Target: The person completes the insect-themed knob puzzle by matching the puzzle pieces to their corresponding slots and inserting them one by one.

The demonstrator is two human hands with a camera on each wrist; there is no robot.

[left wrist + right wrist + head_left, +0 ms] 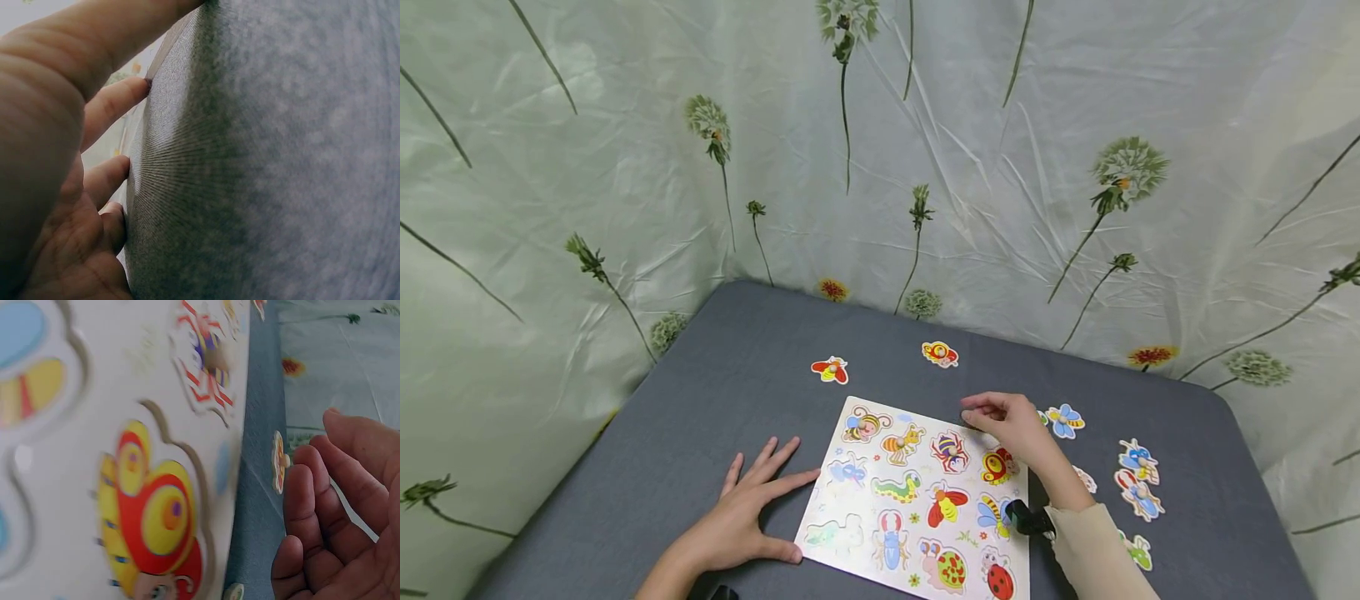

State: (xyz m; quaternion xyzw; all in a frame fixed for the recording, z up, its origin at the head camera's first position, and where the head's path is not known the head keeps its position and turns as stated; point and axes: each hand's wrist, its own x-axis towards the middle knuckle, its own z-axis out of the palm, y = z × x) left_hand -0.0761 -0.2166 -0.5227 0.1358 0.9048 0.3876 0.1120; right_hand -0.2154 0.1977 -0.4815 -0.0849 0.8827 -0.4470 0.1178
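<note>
A white wooden insect puzzle board (934,517) lies on the grey table. My left hand (745,508) rests beside it, fingers spread, with the index finger and thumb at its left edge. My right hand (1011,421) hovers over the board's top right edge, fingers loosely bent and nothing between them. Close below it are the spider piece (950,451), set in its slot with a knob showing, and the red-and-yellow butterfly recess (156,512). Beyond the right fingers, a loose butterfly piece (278,464) lies on the table.
A red-winged bug piece (830,370) lies behind the board. To the right are a blue-winged bee piece (1065,422), a stag beetle piece (1139,495), a blue insect piece (1138,460) and a green piece (1138,551). A flowered curtain (970,183) hangs behind the table.
</note>
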